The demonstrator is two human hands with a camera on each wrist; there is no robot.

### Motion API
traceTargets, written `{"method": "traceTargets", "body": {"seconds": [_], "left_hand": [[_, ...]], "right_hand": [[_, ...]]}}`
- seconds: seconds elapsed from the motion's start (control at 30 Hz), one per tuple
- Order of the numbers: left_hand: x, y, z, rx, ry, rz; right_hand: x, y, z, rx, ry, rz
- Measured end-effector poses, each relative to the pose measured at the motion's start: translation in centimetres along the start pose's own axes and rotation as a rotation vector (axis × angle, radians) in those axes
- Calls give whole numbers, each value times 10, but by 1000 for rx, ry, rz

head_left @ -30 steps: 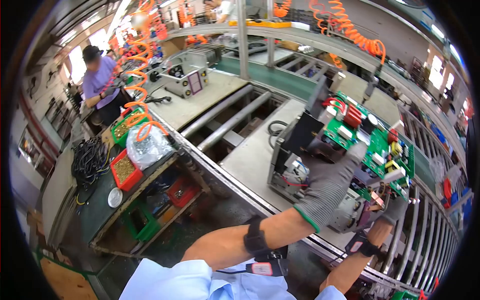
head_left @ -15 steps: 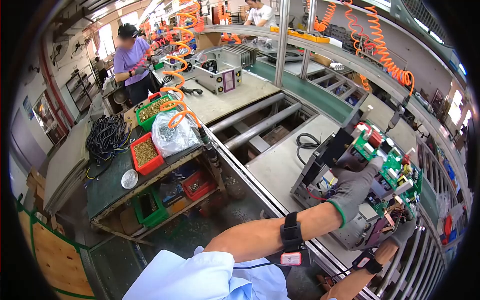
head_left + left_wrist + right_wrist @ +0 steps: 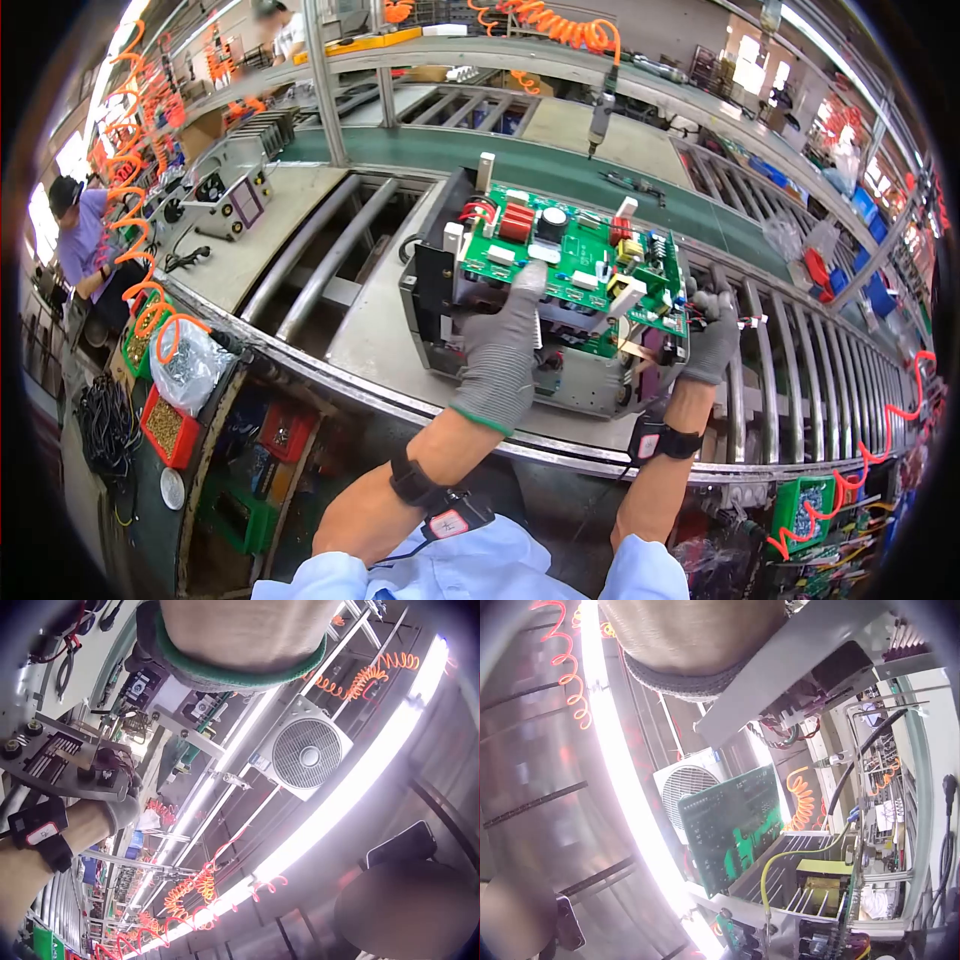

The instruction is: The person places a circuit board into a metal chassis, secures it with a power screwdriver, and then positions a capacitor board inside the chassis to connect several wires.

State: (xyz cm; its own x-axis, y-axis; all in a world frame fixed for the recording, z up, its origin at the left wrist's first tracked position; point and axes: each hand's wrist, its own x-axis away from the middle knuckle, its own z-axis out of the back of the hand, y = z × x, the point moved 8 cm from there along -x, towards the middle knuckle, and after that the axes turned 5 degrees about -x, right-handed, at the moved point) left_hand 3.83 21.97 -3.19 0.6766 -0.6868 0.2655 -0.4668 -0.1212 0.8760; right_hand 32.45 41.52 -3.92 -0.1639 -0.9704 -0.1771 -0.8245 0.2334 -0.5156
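Note:
A green circuit board (image 3: 575,255) with capacitors, red parts and white posts lies over an open metal chassis (image 3: 580,392). My gloved left hand (image 3: 500,350) grips the board's near edge, thumb on top and the other fingers hidden beneath. At the chassis's right end is my gloved right hand (image 3: 711,345), fingers bent beside thin wires and a small white connector (image 3: 752,322); I cannot tell what they hold. The left wrist view shows the slotted end panel (image 3: 52,761) close to the right hand. A grey panel (image 3: 780,671) crosses the right wrist view.
Rollers (image 3: 790,370) run to the right of the chassis. A power screwdriver (image 3: 601,122) hangs from an orange coiled hose over the green belt (image 3: 400,150) behind. Another metal unit (image 3: 228,208) stands on the left. A red bin of small brass-coloured parts (image 3: 170,428) sits lower left.
The head view has swung right, so the bench and bins shift left. My left hand stays on the board's near edge. The right hand, partly hidden before, shows more fully beside the chassis.

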Motion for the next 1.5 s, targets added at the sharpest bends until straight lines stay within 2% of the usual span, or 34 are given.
{"method": "traceTargets", "body": {"seconds": [0.1, 0.2, 0.23, 0.33, 0.37, 0.5, 0.73, 0.83, 0.9, 1.07, 1.2, 1.3, 1.4, 1.5], "left_hand": [[1, -8, -9, -53, -88, 84], [7, -18, -14, -151, -122, 91], [10, -16, -15, -148, -86, 35], [21, -32, -8, -202, 26, 313], [15, -40, -10, -106, -86, 247], [10, -57, 9, -95, 26, 259], [-2, -71, 9, -51, -44, 256], [-6, -78, 15, 39, 5, 247], [-8, -63, 6, 117, -21, 66], [2, -59, 6, -98, -34, 214], [2, -58, 5, -76, -16, 213], [-6, -66, 7, -26, -77, 183], [-12, -61, 11, 7, -97, 43], [-10, -65, 9, 21, -137, 16]], "right_hand": [[2, 2, -1, -4, 22, -15], [6, 2, -6, 43, 45, -12], [8, 0, -10, 43, 45, -7], [11, -5, -12, 92, 61, 29], [8, -5, -11, 55, 32, 17], [4, -6, -5, 9, -17, 18], [9, -8, -9, 21, -9, 16], [14, -9, -13, 25, 18, 17], [15, -9, -14, 14, 26, 14], [9, -10, -5, 61, 32, 33], [14, -11, -9, 83, 90, 42], [12, -13, -4, 100, 82, 48], [7, -13, -1, 86, 55, 53], [8, -14, -3, 61, 47, 40]]}}
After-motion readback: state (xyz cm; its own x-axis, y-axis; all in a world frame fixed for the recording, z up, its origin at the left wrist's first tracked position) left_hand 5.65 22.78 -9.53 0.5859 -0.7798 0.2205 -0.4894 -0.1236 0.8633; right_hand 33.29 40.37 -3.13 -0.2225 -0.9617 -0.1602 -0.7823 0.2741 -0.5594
